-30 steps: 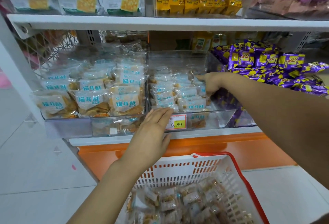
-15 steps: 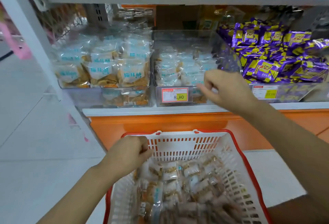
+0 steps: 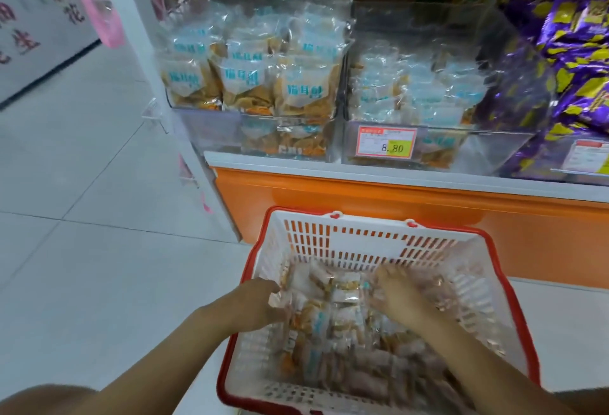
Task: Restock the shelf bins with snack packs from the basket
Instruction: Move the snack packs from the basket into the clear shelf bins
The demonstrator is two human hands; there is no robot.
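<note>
A white basket with a red rim (image 3: pixel 372 243) stands on the floor below the shelf, filled with small clear snack packs (image 3: pixel 333 325). My left hand (image 3: pixel 253 302) is at the basket's left side, its fingers curled round the edge of the packs there. Towards the right of the basket, my right hand (image 3: pixel 398 292) rests on top of the pile with its fingers stretched forward. The clear middle bin (image 3: pixel 408 151) on the shelf holds the same small packs and carries a price tag (image 3: pixel 385 146) reading 8.80. The view is blurred.
A clear left bin (image 3: pixel 211 124) holds larger bags of chips with blue labels. Purple and yellow packs (image 3: pixel 576 52) fill the bin on the right. The shelf's orange base (image 3: pixel 395 197) sits just behind the basket. White floor tiles (image 3: pixel 82 217) lie to the left.
Both hands have come down from the shelf bin into the basket. The right hand left the middle bin and now lies on the packs. My view has tilted downward.
</note>
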